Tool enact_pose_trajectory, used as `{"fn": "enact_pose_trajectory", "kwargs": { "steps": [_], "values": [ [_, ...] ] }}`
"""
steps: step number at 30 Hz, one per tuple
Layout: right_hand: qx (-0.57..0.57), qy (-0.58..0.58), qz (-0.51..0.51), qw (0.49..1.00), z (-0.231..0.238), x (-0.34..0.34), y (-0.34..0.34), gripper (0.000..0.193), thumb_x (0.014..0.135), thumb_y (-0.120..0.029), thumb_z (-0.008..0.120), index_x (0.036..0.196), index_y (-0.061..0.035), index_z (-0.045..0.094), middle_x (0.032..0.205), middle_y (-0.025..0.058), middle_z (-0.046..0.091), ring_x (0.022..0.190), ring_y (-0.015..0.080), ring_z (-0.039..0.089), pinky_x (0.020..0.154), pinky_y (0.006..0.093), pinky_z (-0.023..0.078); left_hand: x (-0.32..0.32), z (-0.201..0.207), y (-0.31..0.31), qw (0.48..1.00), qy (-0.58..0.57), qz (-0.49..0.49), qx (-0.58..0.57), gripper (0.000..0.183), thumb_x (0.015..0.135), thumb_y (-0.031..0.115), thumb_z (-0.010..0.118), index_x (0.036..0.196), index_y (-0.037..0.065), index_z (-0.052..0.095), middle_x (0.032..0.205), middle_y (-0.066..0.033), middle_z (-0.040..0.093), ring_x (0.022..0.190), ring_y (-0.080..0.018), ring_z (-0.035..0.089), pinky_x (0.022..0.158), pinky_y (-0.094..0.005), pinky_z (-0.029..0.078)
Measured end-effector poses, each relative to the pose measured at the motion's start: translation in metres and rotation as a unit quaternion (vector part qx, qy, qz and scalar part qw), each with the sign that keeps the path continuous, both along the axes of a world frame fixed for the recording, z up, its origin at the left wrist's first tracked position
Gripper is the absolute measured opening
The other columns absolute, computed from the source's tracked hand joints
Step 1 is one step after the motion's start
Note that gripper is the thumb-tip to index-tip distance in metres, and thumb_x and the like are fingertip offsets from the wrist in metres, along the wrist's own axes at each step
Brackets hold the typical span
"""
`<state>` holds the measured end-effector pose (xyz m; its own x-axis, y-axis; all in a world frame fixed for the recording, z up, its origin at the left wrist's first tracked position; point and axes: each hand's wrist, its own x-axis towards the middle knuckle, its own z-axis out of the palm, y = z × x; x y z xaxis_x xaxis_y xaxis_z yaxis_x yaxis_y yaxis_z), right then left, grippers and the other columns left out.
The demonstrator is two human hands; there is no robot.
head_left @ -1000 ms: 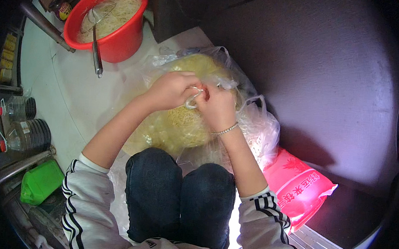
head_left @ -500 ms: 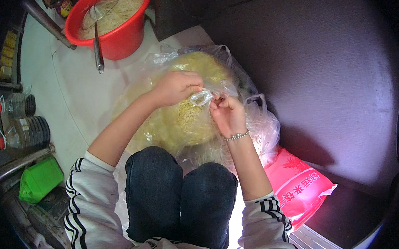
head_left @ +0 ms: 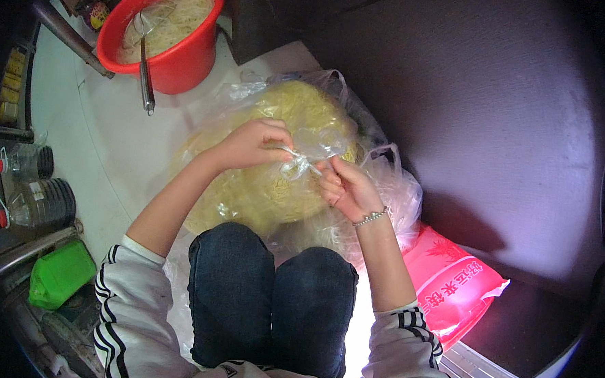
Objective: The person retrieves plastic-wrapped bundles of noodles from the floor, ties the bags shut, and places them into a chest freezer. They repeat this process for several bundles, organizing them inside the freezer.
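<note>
A clear plastic bag [head_left: 244, 196] full of thin yellow noodles lies in front of my knees. Its gathered ends are twisted together at the top, in a knot or a twist that I cannot tell apart. My left hand [head_left: 258, 144] pinches one end of the plastic between thumb and fingers. On the other side of the twist, my right hand [head_left: 349, 188], with a bead bracelet at the wrist, is closed on the opposite end. Beside it on the right, a second clear bag [head_left: 401, 194] holds pale strands.
A red basin [head_left: 186, 66] of pale strands stands far left, a wire skimmer [head_left: 146, 78] resting in it. Bottles [head_left: 42, 199] and a green container [head_left: 62, 272] line the left. A pink-red bag [head_left: 455, 279] lies right, against a dark panel [head_left: 504, 131].
My hands have moved a little lower and drawn apart. The loose plastic loop between them has become a tighter twist.
</note>
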<state>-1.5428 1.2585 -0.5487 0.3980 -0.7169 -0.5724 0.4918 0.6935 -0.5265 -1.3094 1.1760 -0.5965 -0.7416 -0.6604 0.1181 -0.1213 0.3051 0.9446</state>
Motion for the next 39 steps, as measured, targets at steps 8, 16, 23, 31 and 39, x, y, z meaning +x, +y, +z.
{"fn": "enact_pose_trajectory", "kwargs": {
  "steps": [8, 16, 23, 31, 39],
  "values": [
    [-0.006, -0.01, -0.163, 0.987, -0.013, 0.005, 0.005, 0.016, 0.093, -0.022, 0.054, 0.084, -0.0091, 0.055, 0.073, 0.0001, 0.053, 0.067, 0.0101, 0.049, 0.062, 0.0245, 0.04, -0.012, 0.009, 0.006, 0.995, -0.027, 0.023, -0.098, 0.018, 0.073, 0.013, 0.071, 0.085, 0.004, 0.062, 0.087, -0.0085, 0.056, 0.086, -0.0229, 0.056, 0.074, -0.032, 0.044],
    [-0.099, -0.068, -0.065, 0.991, 0.0, 0.017, 0.001, 0.029, 0.097, -0.029, 0.046, 0.108, -0.0052, 0.057, 0.081, 0.0021, 0.054, 0.071, 0.01, 0.049, 0.065, 0.0222, 0.04, -0.031, 0.023, 0.036, 0.958, -0.002, 0.186, -0.217, 0.014, 0.069, 0.006, 0.069, 0.083, 0.006, 0.064, 0.077, -0.009, 0.06, 0.07, -0.0265, 0.059, 0.06, -0.0333, 0.047],
    [-0.233, 0.308, 0.045, 0.921, 0.028, 0.036, 0.015, 0.04, 0.095, -0.025, 0.052, 0.126, -0.0003, 0.05, 0.09, 0.0064, 0.063, 0.068, 0.0119, 0.06, 0.06, 0.0262, 0.046, -0.044, 0.03, 0.046, 0.977, -0.041, 0.182, -0.108, 0.012, 0.072, 0.004, 0.066, 0.084, 0.005, 0.064, 0.074, -0.0101, 0.061, 0.073, -0.0269, 0.058, 0.064, -0.0334, 0.046],
    [-0.315, 0.529, 0.066, 0.785, 0.031, 0.039, 0.02, 0.031, 0.09, -0.024, 0.058, 0.106, 0.0026, 0.057, 0.08, 0.0182, 0.066, 0.072, 0.0239, 0.067, 0.064, 0.0298, 0.049, -0.04, 0.025, 0.053, 0.982, 0.049, 0.134, -0.126, 0.018, 0.076, 0.013, 0.066, 0.091, 0.004, 0.062, 0.081, -0.0088, 0.062, 0.076, -0.0237, 0.054, 0.073, -0.0316, 0.042],
    [-0.263, 0.633, -0.001, 0.728, 0.017, 0.021, 0.021, 0.025, 0.09, -0.022, 0.059, 0.09, 0.0024, 0.062, 0.073, 0.0053, 0.065, 0.07, 0.0094, 0.061, 0.061, 0.0236, 0.047, -0.022, 0.033, 0.028, 0.893, 0.13, 0.291, 0.316, 0.008, 0.081, 0.012, 0.06, 0.088, 0.008, 0.062, 0.088, 0.0, 0.063, 0.086, -0.0157, 0.054, 0.078, -0.031, 0.041]
  ]
}}
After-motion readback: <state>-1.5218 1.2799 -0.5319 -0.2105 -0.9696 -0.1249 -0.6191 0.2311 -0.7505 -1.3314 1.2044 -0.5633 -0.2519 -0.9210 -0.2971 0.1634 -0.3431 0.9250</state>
